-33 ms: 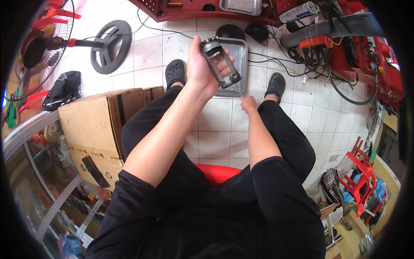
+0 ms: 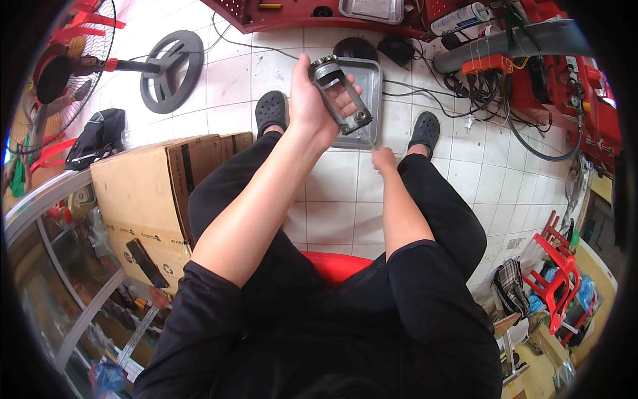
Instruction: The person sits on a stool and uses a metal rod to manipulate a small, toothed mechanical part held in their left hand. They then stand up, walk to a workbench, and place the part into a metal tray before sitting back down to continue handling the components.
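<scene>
My left hand is closed around an open metal housing, held tilted above the floor. A toothed ring tops the housing, two long bars run down its sides, and a dark, dirty block forms its lower end. My right hand grips a thin metal rod that reaches up to that lower end. I cannot tell whether the rod's tip sits inside the housing or only touches it; its other end is hidden in my fist. Beneath the housing, a grey metal tray rests on the tiles between my feet.
A large cardboard box stands at my left with a phone on it. A standing fan's round base is at far left. Dark cables run across the floor toward an orange power strip. A red workbench lies ahead.
</scene>
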`<action>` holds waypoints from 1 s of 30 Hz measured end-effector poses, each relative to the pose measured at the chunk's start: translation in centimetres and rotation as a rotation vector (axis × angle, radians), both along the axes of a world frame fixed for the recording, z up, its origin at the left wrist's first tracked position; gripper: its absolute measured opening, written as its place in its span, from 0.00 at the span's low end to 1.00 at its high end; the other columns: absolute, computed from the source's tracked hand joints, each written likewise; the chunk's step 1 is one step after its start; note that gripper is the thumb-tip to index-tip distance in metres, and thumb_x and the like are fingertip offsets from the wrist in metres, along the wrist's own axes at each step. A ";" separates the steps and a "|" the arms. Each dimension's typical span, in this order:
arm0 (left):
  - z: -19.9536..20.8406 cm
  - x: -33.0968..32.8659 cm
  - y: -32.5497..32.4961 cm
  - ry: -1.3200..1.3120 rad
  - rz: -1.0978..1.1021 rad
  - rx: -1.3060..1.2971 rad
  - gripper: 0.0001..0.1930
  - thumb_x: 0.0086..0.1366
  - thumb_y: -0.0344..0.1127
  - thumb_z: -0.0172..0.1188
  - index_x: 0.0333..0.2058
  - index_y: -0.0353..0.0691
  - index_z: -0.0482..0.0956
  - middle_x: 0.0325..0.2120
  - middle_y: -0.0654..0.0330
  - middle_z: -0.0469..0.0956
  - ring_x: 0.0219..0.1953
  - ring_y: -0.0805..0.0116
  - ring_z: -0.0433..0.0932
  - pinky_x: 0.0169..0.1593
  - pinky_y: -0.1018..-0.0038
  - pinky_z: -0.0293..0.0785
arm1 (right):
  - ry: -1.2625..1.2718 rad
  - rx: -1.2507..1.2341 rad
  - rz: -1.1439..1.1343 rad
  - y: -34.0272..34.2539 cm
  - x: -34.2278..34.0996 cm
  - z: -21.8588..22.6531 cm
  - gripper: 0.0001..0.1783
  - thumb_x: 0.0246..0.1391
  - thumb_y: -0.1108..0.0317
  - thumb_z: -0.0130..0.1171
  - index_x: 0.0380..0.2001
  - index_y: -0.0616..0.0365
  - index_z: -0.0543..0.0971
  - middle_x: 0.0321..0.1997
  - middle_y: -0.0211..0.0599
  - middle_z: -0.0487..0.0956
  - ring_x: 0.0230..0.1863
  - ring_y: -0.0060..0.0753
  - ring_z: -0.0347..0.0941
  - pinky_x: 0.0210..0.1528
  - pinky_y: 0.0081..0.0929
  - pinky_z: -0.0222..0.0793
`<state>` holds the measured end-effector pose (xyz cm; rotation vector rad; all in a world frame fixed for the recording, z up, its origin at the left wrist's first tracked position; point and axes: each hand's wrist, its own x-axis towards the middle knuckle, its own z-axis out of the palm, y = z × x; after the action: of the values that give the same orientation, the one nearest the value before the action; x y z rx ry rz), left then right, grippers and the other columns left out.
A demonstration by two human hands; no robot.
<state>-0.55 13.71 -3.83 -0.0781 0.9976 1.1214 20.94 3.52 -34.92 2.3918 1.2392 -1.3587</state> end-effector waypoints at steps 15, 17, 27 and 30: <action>-2.4 1.3 -1.6 -0.057 -0.101 -0.018 0.28 0.64 0.60 0.34 0.40 0.38 0.68 0.32 0.53 0.75 0.35 0.59 0.75 0.41 0.64 0.71 | 0.127 -0.180 -0.413 -2.4 -1.7 -4.7 0.09 0.45 0.72 0.52 0.29 0.65 0.79 0.30 0.50 0.78 0.27 0.44 0.77 0.29 0.37 0.73; -4.2 2.0 -2.0 0.004 -0.189 -0.028 0.28 0.65 0.58 0.33 0.44 0.38 0.66 0.35 0.53 0.73 0.36 0.59 0.74 0.41 0.65 0.69 | 0.234 -0.163 -0.498 -1.7 -1.7 -6.6 0.05 0.45 0.73 0.53 0.26 0.64 0.76 0.23 0.40 0.76 0.20 0.33 0.73 0.17 0.31 0.71; -24.1 -1.4 -6.8 0.710 -0.561 -0.325 0.28 0.65 0.60 0.46 0.46 0.38 0.65 0.31 0.56 0.74 0.29 0.67 0.75 0.30 0.71 0.73 | 0.473 0.104 -1.015 0.8 -1.1 -6.6 0.20 0.49 0.70 0.56 0.47 0.64 0.70 0.31 0.40 0.77 0.27 0.31 0.75 0.27 0.28 0.71; -26.5 0.4 -5.2 0.725 -0.430 -0.320 0.33 0.62 0.59 0.51 0.49 0.31 0.62 0.33 0.54 0.73 0.31 0.67 0.75 0.33 0.68 0.75 | 0.414 0.129 -0.877 1.0 -1.8 -6.2 0.23 0.50 0.69 0.57 0.50 0.63 0.68 0.32 0.40 0.77 0.27 0.31 0.75 0.27 0.27 0.70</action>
<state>-0.16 8.47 -30.29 0.2963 1.7386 0.5772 19.15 4.47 -41.13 2.9967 0.2625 -2.1157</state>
